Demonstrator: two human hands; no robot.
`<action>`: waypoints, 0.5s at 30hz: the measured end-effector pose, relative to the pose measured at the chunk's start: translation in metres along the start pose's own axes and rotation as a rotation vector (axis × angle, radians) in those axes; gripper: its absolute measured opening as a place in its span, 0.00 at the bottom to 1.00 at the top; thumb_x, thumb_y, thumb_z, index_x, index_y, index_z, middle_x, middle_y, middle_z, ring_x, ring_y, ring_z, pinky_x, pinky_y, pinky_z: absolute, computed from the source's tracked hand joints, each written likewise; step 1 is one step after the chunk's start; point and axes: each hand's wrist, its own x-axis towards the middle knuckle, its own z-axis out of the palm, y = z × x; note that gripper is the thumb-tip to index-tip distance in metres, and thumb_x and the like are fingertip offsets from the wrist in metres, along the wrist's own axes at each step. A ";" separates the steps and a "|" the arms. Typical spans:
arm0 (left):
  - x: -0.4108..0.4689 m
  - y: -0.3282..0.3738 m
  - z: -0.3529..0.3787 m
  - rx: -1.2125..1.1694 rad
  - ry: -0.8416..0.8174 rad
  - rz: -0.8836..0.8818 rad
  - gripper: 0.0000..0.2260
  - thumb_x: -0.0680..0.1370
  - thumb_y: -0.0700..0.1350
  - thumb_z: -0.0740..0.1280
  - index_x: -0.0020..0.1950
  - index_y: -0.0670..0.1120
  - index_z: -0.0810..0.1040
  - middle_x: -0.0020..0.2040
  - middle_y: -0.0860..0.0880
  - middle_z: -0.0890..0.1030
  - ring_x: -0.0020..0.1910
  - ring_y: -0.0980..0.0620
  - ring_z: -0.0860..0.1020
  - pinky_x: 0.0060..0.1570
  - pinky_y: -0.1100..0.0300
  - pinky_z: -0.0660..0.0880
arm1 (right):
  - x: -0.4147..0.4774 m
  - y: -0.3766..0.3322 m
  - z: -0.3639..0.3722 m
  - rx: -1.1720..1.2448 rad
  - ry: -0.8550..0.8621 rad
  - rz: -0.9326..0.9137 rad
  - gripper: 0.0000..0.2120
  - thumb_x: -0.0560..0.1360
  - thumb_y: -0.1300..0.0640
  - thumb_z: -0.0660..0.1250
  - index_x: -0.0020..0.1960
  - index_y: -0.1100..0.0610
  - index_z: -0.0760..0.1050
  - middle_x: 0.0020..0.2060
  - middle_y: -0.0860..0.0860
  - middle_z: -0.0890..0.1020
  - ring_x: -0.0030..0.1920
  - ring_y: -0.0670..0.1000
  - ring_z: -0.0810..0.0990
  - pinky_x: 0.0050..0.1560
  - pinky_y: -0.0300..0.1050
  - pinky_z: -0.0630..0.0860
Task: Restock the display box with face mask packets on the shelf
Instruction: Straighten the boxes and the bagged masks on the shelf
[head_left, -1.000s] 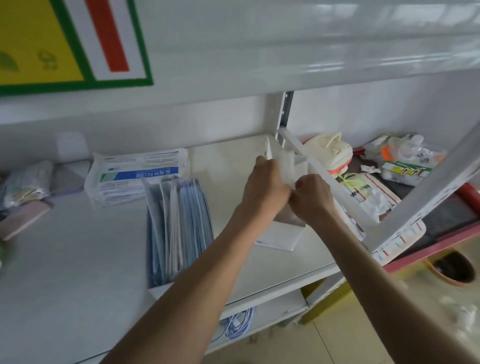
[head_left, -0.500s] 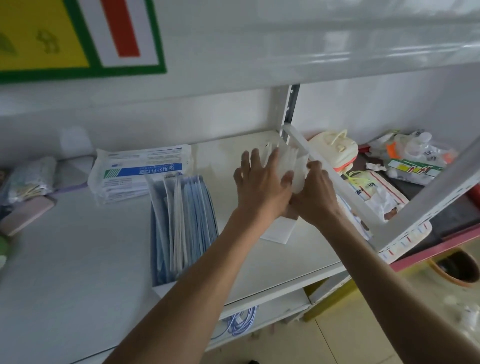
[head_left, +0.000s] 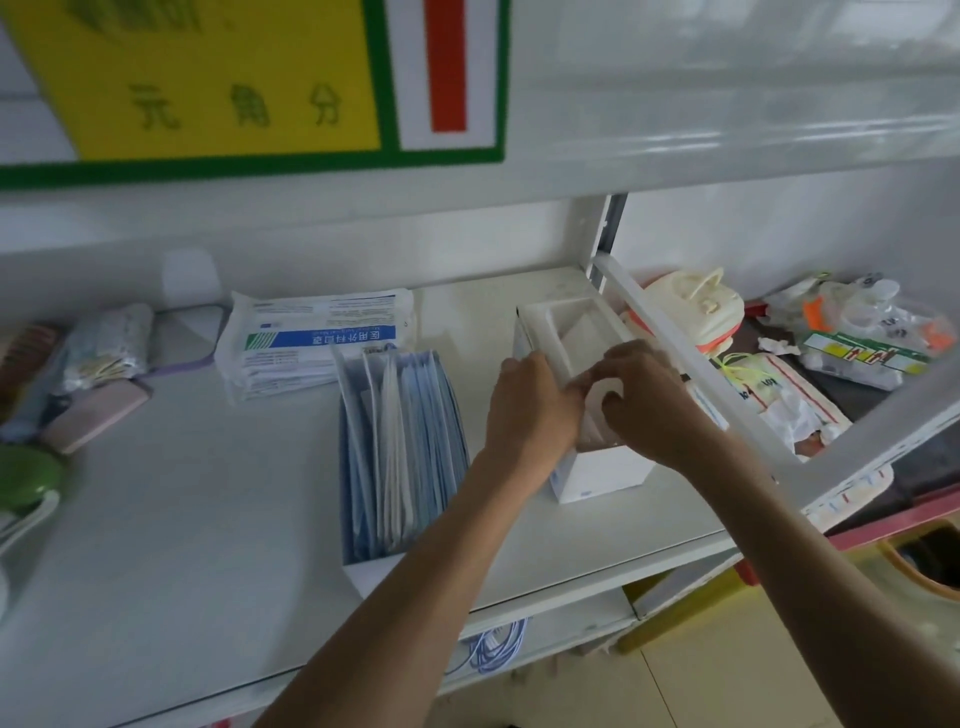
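Shelf (head_left: 208, 519), white: holds a white display box (head_left: 597, 470) near its right end. Left hand (head_left: 530, 410) grips the box's left wall; right hand (head_left: 649, 405) pinches white mask packets (head_left: 602, 395) at the box opening. Second box (head_left: 400, 447), just left, stands full of blue packets. Sealed bundle (head_left: 311, 343) lies behind it.

Yellow sign (head_left: 208, 78), up and left of the left hand (head_left: 530, 410): 元 角 分
Mask pack (head_left: 317, 338), left of that hand: blue band, characters upside down, unreadable
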 end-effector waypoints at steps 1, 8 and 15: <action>-0.001 0.001 0.000 0.017 -0.004 -0.011 0.25 0.76 0.57 0.69 0.66 0.41 0.74 0.60 0.43 0.77 0.60 0.43 0.76 0.46 0.59 0.67 | 0.000 0.000 0.001 -0.089 0.069 0.019 0.21 0.72 0.68 0.65 0.62 0.54 0.77 0.63 0.56 0.71 0.64 0.57 0.66 0.63 0.48 0.64; -0.008 0.004 0.006 0.055 -0.068 -0.009 0.31 0.79 0.47 0.66 0.78 0.49 0.55 0.65 0.41 0.70 0.60 0.39 0.75 0.55 0.51 0.71 | 0.012 0.007 0.004 -0.056 0.221 0.309 0.14 0.65 0.70 0.71 0.51 0.65 0.77 0.43 0.59 0.81 0.41 0.61 0.80 0.42 0.55 0.81; -0.016 -0.001 0.008 0.105 -0.118 0.057 0.22 0.83 0.53 0.56 0.76 0.49 0.60 0.71 0.41 0.65 0.63 0.39 0.74 0.59 0.50 0.71 | -0.006 0.010 0.012 -0.312 0.167 0.056 0.13 0.72 0.66 0.69 0.56 0.61 0.80 0.48 0.57 0.82 0.47 0.59 0.81 0.46 0.53 0.80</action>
